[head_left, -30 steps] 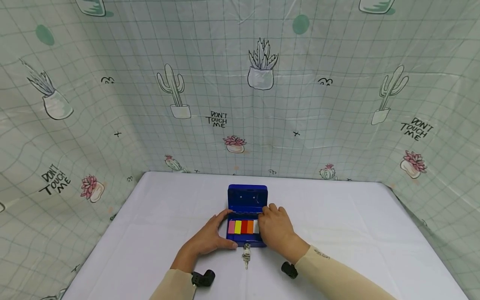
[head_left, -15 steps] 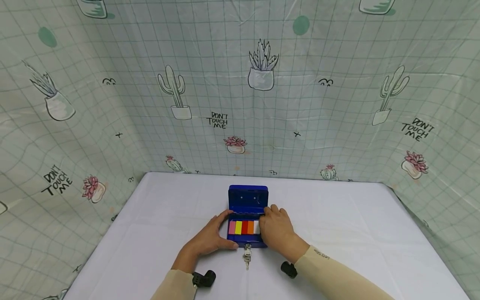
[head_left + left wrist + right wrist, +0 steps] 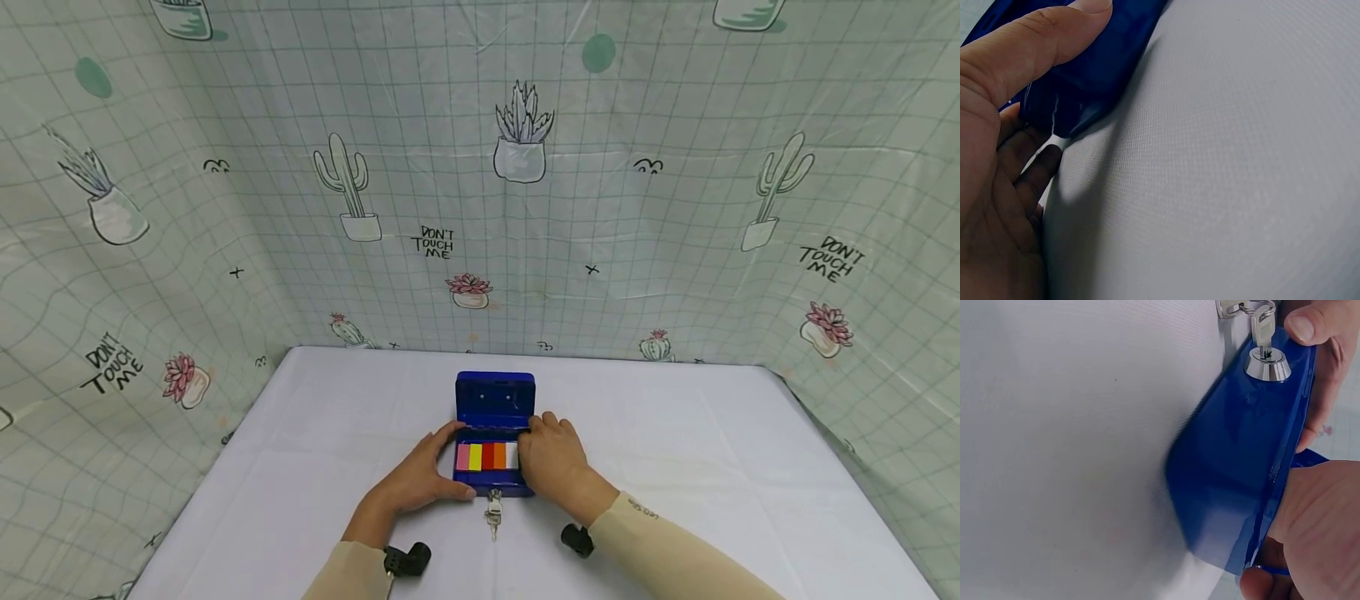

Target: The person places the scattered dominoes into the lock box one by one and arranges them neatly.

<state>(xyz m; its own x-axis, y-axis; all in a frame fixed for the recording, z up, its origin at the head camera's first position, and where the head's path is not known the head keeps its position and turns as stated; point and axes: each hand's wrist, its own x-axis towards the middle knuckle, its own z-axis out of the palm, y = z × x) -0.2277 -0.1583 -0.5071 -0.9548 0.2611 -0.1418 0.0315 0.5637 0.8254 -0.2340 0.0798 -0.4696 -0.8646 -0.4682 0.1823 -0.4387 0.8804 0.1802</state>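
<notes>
A small blue metal cash box (image 3: 495, 482) sits on the white table, its lid (image 3: 495, 398) raised at the back. Inside, a row of coloured blocks runs from a pink block (image 3: 462, 457) to a white block (image 3: 512, 455). My left hand (image 3: 420, 475) holds the box's left side, thumb at the front corner and fingers toward the back. Over the right side, my right hand (image 3: 557, 457) grips the wall, part of it reaching inside; its fingertips are hidden in the head view. A key (image 3: 1264, 328) stands in the front lock (image 3: 1267, 364).
More keys (image 3: 492, 521) hang from the lock onto the white tabletop (image 3: 660, 450). Behind and beside the table hangs a checked curtain (image 3: 420, 308) printed with cacti. Each wrist wears a black camera, such as the left wrist camera (image 3: 408, 559).
</notes>
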